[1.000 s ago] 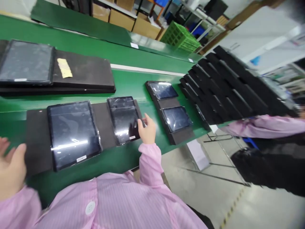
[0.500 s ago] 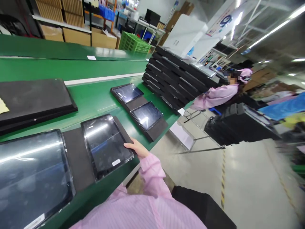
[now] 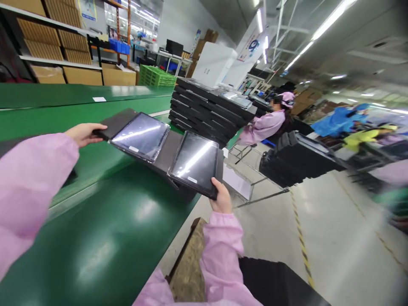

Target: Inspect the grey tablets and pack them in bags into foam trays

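One black foam tray (image 3: 168, 151) hangs tilted above the green worktop (image 3: 121, 229), bearing two tablet screens: the first screen (image 3: 140, 136) at the tray's 9 o'clock side, the second screen (image 3: 195, 161) at its 4 o'clock side. Two hands hold it, fingers closed on opposite ends: the left hand (image 3: 83, 134) at 9 o'clock, the right hand (image 3: 222, 199) at 4 o'clock, thumb on top. From the tray, one tray stack (image 3: 207, 112) rises between 1 and 2 o'clock, one green crate (image 3: 157, 76) sits at 12, and one co-worker (image 3: 269, 125) is between 2 and 3.
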Demonstrator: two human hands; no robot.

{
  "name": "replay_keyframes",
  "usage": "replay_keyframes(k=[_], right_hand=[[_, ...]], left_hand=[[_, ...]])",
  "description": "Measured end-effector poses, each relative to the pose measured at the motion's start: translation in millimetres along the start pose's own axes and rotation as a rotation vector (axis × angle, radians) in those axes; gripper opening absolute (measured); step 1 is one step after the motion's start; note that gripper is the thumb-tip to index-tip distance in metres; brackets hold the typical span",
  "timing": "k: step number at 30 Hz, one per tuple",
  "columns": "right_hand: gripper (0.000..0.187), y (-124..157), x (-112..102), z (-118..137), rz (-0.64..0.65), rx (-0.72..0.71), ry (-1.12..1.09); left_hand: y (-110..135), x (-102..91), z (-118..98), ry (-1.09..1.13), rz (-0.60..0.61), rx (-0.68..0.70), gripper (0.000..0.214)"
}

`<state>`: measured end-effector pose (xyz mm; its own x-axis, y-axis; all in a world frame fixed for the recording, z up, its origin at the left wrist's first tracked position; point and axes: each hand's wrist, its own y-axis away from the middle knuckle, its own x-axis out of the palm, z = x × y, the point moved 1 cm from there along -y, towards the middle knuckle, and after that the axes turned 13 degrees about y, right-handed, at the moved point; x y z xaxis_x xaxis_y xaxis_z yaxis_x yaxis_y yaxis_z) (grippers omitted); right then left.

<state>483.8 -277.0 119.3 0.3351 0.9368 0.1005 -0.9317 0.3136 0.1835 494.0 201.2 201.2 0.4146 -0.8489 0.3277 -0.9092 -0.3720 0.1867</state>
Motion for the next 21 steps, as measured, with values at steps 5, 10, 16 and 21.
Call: replay_keyframes(k=[5,10,16,21], right_hand=[[0.042,2.9,26.1,-48.4,-0.165,-0.026,-0.066],[0.048,6.4,34.4,-84.5,-0.187,0.052,-0.024],[0.04,-19.2,27.0,-69.9,-0.077,0.145,0.08],[0.033,-26.1,23.0,-58.9,0.005,0.217,0.24]], left_hand=[[-63.1,68.3,48.5,0.297,0.017,0.008,0.049],[-80.1,82.8,94.9,0.409,0.059,-0.054,0.063],[-68.0,65.7,101.5,0.327,-0.008,-0.015,0.028],[-32.9,34.9,99.6,0.209,-0.023,-0.048,0.034]])
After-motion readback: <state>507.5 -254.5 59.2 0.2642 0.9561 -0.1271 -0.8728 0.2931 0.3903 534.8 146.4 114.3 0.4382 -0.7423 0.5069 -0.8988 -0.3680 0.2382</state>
